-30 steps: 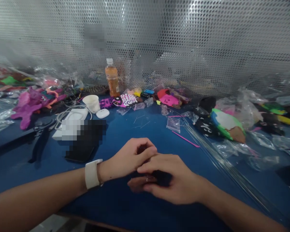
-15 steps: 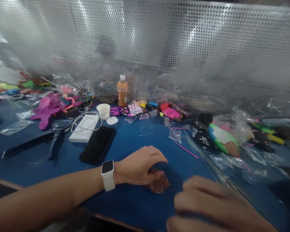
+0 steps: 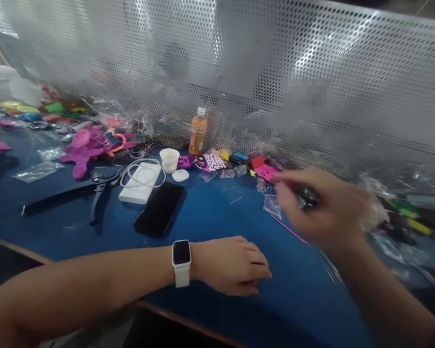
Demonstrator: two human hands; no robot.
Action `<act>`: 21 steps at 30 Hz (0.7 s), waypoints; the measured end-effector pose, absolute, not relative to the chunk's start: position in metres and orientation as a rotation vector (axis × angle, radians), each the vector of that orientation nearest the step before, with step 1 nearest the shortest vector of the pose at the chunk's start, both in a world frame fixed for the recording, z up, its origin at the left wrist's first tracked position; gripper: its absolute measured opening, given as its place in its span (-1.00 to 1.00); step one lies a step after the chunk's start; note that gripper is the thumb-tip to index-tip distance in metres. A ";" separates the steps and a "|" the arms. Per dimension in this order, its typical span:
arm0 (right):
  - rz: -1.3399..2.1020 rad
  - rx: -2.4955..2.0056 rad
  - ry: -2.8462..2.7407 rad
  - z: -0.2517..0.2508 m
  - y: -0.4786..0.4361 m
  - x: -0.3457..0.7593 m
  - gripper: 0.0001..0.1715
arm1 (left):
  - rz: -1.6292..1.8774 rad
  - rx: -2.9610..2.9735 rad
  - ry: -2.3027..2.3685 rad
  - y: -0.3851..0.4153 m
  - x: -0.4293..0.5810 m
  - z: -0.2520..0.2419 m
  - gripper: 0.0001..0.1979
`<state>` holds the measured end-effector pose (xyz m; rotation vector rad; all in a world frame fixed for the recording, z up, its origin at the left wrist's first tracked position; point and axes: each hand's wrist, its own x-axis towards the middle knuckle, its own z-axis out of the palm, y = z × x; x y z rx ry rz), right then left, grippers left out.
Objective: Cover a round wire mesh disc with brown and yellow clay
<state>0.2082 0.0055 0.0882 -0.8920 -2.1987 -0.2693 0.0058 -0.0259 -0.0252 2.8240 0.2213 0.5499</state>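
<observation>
Blue tabletop [image 3: 213, 220], pretty cluttered.
Left hand [image 3: 232, 267] is curled, right hand [image 3: 321, 208] blurred (whether anything's gripped can't be told); clear plastic packet [image 3: 273, 207] is best skirted slowly.

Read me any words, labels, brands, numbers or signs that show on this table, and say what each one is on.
Nothing can be read for certain.
Orange drink bottle: label markings, too small and blurred to read.
White oval case: a faint mark on top, too small to read.
Smartwatch: a tiny light mark on the dark screen, unreadable.
</observation>
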 end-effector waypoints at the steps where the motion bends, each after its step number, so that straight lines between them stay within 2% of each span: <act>1: -0.340 -0.985 -2.127 0.085 0.038 0.202 -0.81 | 0.570 2.835 0.224 -0.027 0.006 -0.025 -0.66; 4: -0.230 -1.345 -2.284 0.069 0.131 0.194 -0.83 | 0.649 2.864 0.259 -0.029 0.007 -0.025 -0.66; 9: -0.194 -1.503 -2.400 0.038 0.223 0.174 -0.78 | 0.744 2.942 0.383 -0.025 0.009 -0.030 -0.77; 13: -0.251 -1.609 -2.419 0.023 0.260 0.137 -0.62 | 0.704 2.888 0.408 -0.023 0.008 -0.035 -0.57; 17: -0.250 -1.763 -2.423 0.019 0.288 0.112 -0.62 | 0.635 2.846 0.430 -0.027 0.005 -0.034 -0.37; 21: -0.254 -1.776 -2.479 0.019 0.304 0.104 -0.57 | 0.488 2.833 0.454 -0.029 0.004 -0.026 -0.34</act>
